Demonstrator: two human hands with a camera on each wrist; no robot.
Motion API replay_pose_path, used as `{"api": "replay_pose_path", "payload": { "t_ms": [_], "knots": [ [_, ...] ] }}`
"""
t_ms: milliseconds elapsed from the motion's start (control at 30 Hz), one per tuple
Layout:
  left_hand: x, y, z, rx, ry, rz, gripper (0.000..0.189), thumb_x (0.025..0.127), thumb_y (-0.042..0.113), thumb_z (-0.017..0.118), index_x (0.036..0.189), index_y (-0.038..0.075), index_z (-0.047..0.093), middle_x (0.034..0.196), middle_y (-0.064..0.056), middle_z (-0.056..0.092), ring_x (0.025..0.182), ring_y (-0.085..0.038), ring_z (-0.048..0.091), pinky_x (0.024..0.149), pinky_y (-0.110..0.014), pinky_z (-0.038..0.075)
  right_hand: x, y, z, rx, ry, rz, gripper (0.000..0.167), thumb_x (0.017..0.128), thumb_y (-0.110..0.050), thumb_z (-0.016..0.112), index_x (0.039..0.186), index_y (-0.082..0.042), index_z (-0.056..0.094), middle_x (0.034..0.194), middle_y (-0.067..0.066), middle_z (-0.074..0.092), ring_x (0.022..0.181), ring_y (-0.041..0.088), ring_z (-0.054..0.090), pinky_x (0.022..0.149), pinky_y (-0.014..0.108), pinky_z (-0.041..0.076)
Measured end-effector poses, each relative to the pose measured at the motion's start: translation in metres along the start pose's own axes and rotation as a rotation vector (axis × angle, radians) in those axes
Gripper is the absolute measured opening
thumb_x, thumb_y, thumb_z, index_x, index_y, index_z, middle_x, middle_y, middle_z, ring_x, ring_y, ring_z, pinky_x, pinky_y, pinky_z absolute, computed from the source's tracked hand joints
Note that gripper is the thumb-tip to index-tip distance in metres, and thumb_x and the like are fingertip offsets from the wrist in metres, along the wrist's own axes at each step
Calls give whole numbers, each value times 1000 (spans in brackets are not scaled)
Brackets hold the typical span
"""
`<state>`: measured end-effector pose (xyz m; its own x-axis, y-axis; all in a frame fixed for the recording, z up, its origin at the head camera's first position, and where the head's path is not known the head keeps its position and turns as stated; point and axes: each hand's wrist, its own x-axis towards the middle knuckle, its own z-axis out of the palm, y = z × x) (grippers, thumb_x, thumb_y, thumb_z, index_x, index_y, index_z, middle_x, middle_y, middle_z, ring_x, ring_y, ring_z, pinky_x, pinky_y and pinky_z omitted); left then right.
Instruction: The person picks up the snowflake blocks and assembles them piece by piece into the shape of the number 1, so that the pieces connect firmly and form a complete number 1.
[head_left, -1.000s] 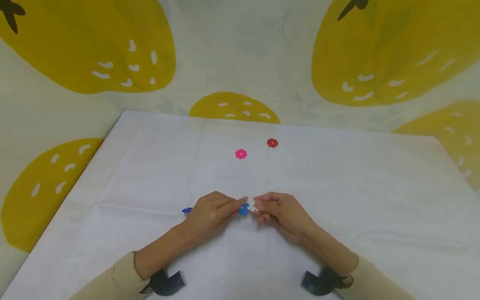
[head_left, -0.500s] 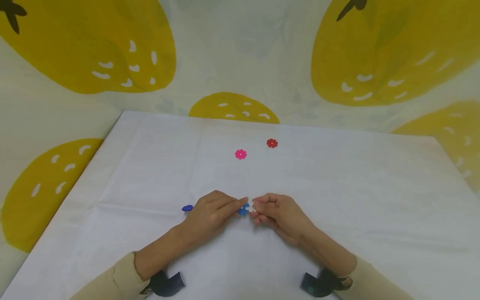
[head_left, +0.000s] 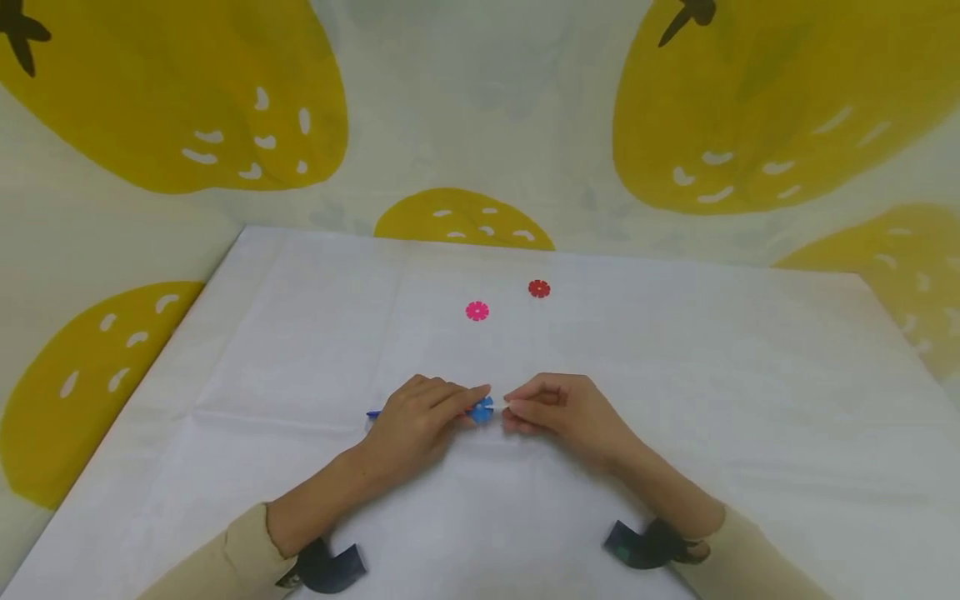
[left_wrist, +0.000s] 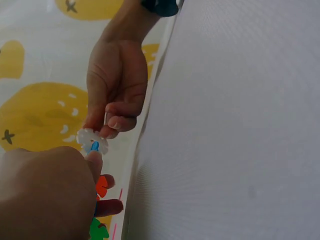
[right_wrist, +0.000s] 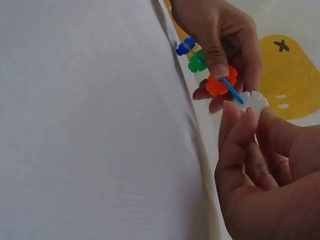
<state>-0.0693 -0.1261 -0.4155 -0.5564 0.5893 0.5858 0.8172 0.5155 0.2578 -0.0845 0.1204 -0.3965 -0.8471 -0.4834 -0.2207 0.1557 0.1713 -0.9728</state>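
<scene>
My left hand (head_left: 420,421) grips a chain of joined plastic snowflake discs. In the right wrist view the chain runs from a dark blue disc (right_wrist: 185,46) through a green disc (right_wrist: 195,62) and an orange disc (right_wrist: 216,86) to a light blue disc (right_wrist: 231,90), seen edge-on there, with the left thumb on it. Between thumb and fingers, my right hand (head_left: 577,417) pinches a white snowflake disc (right_wrist: 255,102). The white disc stands crosswise to the light blue one and meets its edge; how deep their slots engage I cannot tell. Fingers hide most of the chain in the head view.
Beyond the hands, a pink snowflake disc (head_left: 477,311) and a red snowflake disc (head_left: 539,288) lie flat on the white-covered table (head_left: 712,367). A cloth printed with yellow fruit (head_left: 480,100) hangs behind the table's far edge.
The white disc has turned from face-up to edge-on in the head view, still at the light blue disc's edge. My right hand has turned with it. The head view has shifted slightly.
</scene>
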Motion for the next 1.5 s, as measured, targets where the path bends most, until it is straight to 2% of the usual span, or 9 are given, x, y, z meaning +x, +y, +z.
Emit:
{"api": "replay_pose_path", "payload": {
  "t_ms": [167,333,533,667,800,967,1200,1400,1500],
  "knots": [
    [-1,0,-1,23,-45,-27,41,85,9,71,125,9,63,106,0,67,90,-14,63,78,-28,45,1,4,6,-94,64,-45,20,89,-23,69,99,-5,70,86,9,72,82,24,70,75,31,55],
    [-2,1,-1,57,-58,-27,35,90,15,62,125,11,63,114,-1,65,96,-16,62,78,-29,45,1,6,11,-104,104,-74,19,90,-24,68,97,-6,70,84,7,71,78,24,70,72,32,55],
    [-1,2,0,26,2,-122,26,89,23,65,112,14,69,105,3,67,89,-10,63,70,-27,45,0,2,17,-89,104,-79,19,90,-21,67,98,-3,69,85,9,71,78,25,70,71,34,55],
    [-1,2,1,-28,61,-147,21,85,22,72,105,17,72,96,6,69,81,-7,63,65,-25,44,-1,0,20,-83,94,-54,18,91,-19,67,98,-3,68,85,9,71,79,24,70,72,34,55],
    [-2,0,2,-71,116,-129,18,82,18,75,101,17,74,93,7,69,81,-6,64,62,-23,43,-1,1,22,-98,80,-46,16,91,-21,67,98,-6,69,85,7,71,79,23,69,72,33,55],
    [0,-2,3,-88,178,-66,19,78,11,78,96,15,76,91,4,70,84,-8,66,60,-23,43,-2,0,21,-118,52,-63,14,92,-19,65,99,-7,69,85,6,72,78,23,69,72,33,55],
    [0,-2,1,-75,183,-43,19,77,11,79,95,14,77,93,2,71,85,-9,67,60,-21,43,3,-1,12,-169,27,-72,17,92,-21,66,99,-6,69,83,6,71,77,23,68,70,34,55],
    [1,-3,2,-70,187,-48,18,75,11,81,92,13,78,92,2,71,84,-8,67,59,-21,43,9,-12,-12,-267,99,-94,19,92,-23,66,104,-8,69,83,3,70,78,21,67,73,33,54],
    [1,-3,2,-71,191,-49,19,74,10,81,92,13,78,92,2,71,85,-8,67,59,-22,43,16,-20,-25,-321,147,-132,22,91,-25,67,105,-8,69,85,2,70,81,20,67,74,36,54]
  ]
}}
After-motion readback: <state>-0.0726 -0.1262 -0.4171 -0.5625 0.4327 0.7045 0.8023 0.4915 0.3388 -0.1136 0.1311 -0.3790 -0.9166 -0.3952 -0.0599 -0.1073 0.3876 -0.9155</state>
